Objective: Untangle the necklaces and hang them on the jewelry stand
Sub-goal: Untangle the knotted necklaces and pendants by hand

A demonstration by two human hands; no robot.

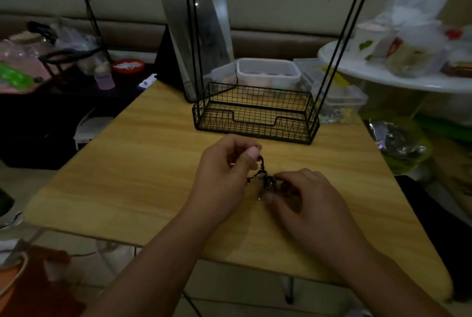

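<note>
Pinching a knotted, beaded necklace tangle [265, 178] — both hands, left [224, 176] and right [306, 196] — over woodgrain table [153, 163].

We find no text, label, brand, number or sign that we can read anywhere here, since the dim light and blur leave the packages and containers around the desk [153, 163] without legible markings.
</note>
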